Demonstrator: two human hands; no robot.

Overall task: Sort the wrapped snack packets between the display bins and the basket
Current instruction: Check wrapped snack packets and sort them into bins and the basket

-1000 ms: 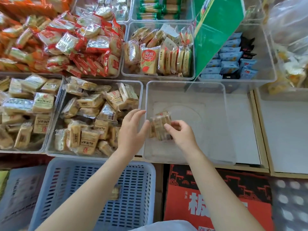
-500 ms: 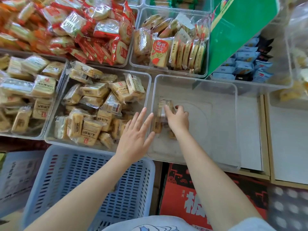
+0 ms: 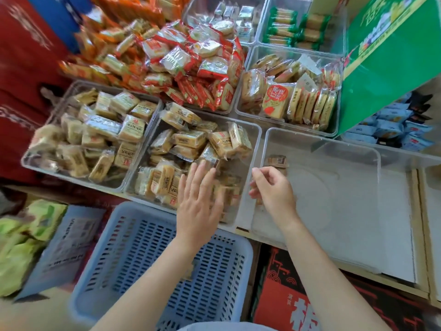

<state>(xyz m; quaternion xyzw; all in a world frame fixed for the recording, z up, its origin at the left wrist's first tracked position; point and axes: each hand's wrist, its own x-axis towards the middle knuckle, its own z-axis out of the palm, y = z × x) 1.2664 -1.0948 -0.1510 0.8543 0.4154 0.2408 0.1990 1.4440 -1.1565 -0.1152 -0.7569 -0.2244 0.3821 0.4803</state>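
A shop shelf with a white top (image 3: 396, 223) and a wooden edge holds many clear plastic bins side by side. Below it stand a red box (image 3: 286, 295) with big letters and a blue plastic basket (image 3: 241, 256) full of slots. One small packet (image 3: 191, 271) lies in the basket, partly hidden by the left arm. A green cardboard box (image 3: 391, 63) leans at the back right. The far bins hold red-wrapped snacks (image 3: 191, 65), green-ended packets (image 3: 296, 29) and blue packets (image 3: 391, 127). One bin holds yellow biscuit packs (image 3: 293, 96) standing on edge. Two near bins on the left are full of tan wrapped snack packets (image 3: 191, 139). The big clear bin (image 3: 346, 149) on the right is almost bare, with just a few small brown packets (image 3: 276, 161) at its left side. The left hand (image 3: 199, 199) is flat with its fingers spread wide, over the front of the middle bin of tan packets, and it holds nothing. The right hand (image 3: 274, 189) is inside the near-left corner of the big clear bin, just in front of the brown packets. Its fingers are loosely curled, and I cannot tell if they hold a packet.
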